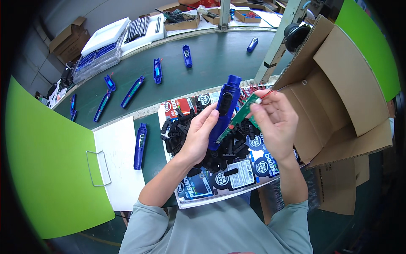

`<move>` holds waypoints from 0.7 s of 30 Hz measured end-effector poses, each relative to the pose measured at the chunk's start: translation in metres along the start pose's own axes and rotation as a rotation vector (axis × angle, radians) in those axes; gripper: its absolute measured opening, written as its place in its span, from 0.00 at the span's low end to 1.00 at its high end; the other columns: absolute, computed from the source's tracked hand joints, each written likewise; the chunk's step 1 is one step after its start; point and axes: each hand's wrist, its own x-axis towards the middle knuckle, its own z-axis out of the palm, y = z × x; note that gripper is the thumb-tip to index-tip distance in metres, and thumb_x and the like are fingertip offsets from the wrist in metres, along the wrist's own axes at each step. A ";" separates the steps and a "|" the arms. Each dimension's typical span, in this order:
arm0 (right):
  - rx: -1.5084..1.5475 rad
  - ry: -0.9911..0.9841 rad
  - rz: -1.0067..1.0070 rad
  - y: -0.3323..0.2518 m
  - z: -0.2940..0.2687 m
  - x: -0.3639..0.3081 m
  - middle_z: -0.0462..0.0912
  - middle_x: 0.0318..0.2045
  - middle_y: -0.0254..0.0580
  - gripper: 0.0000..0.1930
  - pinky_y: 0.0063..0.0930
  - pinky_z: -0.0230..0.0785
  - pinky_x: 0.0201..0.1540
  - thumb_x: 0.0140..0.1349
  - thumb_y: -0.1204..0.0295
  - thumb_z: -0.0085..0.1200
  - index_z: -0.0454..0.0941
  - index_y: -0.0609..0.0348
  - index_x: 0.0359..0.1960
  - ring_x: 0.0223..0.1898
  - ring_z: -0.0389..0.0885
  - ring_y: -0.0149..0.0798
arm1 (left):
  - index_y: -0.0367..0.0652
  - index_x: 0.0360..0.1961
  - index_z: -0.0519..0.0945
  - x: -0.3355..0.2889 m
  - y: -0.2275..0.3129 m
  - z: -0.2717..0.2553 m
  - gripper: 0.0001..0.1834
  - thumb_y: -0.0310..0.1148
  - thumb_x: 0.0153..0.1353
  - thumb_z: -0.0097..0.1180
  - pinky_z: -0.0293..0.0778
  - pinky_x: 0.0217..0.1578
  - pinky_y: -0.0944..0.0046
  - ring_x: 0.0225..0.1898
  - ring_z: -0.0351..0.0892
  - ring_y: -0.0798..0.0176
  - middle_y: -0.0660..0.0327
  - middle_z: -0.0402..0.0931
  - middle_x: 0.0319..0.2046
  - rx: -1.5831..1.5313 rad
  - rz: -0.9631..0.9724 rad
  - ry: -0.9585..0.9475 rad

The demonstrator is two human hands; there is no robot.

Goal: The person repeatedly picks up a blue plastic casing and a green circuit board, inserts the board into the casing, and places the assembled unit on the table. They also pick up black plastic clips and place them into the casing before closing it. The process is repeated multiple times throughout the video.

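Note:
My left hand is wrapped round a blue plastic tube-shaped housing, held tilted with a black oval button pad set in its upper part. In my right hand, thumb and fingers pinch a narrow green circuit board by its upper end. A white connector and thin red wires show at that end. The board slants alongside the housing, its lower end against or just in front of it; I cannot tell which. Beneath both hands lies a heap of small black button pads.
Printed sheets lie under the heap. Another blue housing rests left, beside white paper. Several blue housings with boards lie on the green conveyor belt. An opened cardboard box stands right; a green panel rises left.

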 end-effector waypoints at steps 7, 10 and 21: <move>-0.032 -0.062 -0.016 0.018 0.013 -0.006 0.84 0.38 0.41 0.12 0.20 0.77 0.39 0.65 0.84 0.57 0.78 0.70 0.50 0.34 0.85 0.28 | 0.41 0.68 0.68 -0.005 0.003 -0.005 0.24 0.41 0.78 0.43 0.76 0.45 0.68 0.43 0.80 0.71 0.63 0.81 0.49 0.052 -0.008 -0.046; -0.047 -0.063 -0.010 0.020 0.014 -0.008 0.84 0.38 0.41 0.12 0.20 0.77 0.38 0.65 0.83 0.57 0.78 0.70 0.50 0.34 0.85 0.27 | 0.40 0.68 0.68 -0.004 0.000 -0.004 0.24 0.41 0.78 0.44 0.76 0.45 0.68 0.43 0.80 0.72 0.63 0.81 0.48 0.053 0.023 -0.018; -0.667 0.074 -0.367 0.025 0.017 -0.006 0.73 0.39 0.44 0.18 0.34 0.72 0.37 0.54 0.80 0.67 0.82 0.61 0.48 0.34 0.77 0.40 | 0.36 0.66 0.70 -0.005 -0.005 0.007 0.23 0.36 0.76 0.47 0.74 0.46 0.70 0.40 0.77 0.73 0.63 0.79 0.44 0.085 0.047 -0.069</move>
